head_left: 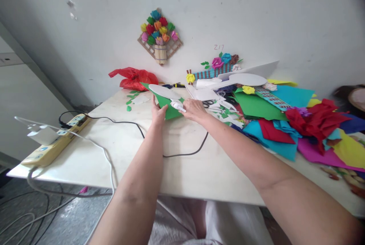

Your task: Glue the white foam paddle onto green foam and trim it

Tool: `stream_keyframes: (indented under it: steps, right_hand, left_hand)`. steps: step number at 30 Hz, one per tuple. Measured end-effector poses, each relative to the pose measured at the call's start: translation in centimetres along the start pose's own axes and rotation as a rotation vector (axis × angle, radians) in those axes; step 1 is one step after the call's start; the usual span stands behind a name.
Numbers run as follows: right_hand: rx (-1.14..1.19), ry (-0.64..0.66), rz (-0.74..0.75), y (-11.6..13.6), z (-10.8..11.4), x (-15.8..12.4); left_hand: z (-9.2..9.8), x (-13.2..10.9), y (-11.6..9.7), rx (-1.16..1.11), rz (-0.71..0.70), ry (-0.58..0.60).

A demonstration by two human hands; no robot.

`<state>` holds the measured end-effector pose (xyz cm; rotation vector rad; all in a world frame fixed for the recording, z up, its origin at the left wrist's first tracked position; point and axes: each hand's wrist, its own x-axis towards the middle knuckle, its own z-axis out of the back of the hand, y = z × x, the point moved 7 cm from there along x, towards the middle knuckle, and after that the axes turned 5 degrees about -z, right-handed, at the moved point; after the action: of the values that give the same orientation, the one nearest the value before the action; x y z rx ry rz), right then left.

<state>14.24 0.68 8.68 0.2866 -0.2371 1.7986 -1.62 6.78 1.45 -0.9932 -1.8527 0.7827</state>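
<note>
My left hand [158, 113] is closed on a green sheet [172, 115], its thumb on the near side. The sheet is tilted up off the table. Against its upper part lies a white oval board [164, 92]. My right hand [194, 109] is closed around a white tool that looks like a glue gun [177, 105], its knobbly end pointing left over the sheet's lower right part. My fingers hide most of the tool. A black cord [182, 155] loops over the table and passes out of sight at my right forearm.
A yellow power strip [54, 142] with a white charger [42, 135] lies left. A red plastic bag [135, 79] is at the back. White and green scraps [224, 110], black-handled scissors [209, 103], a white paddle-shaped board [248, 79] and coloured sheets [270, 138] crowd the right.
</note>
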Motion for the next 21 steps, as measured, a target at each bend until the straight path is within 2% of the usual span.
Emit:
stream_keyframes:
  steps: [5, 10, 15, 21]
  right_hand:
    - [0.043, 0.029, -0.059, -0.6, -0.4, -0.1]
    - [0.114, 0.053, -0.121, -1.4, -0.5, 0.1]
    - [0.150, 0.080, -0.142, -1.6, -0.7, 0.6]
    - [0.157, 0.082, -0.160, -1.8, -0.4, 0.6]
  left_hand:
    - [-0.9, -0.4, -1.1, 0.005, -0.073, 0.101]
    - [-1.3, -0.5, -1.5, -0.001, -0.105, 0.135]
    - [-1.0, -0.3, -1.0, 0.066, -0.054, 0.118]
    - [-0.4, 0.5, 0.2, 0.128, -0.086, 0.107]
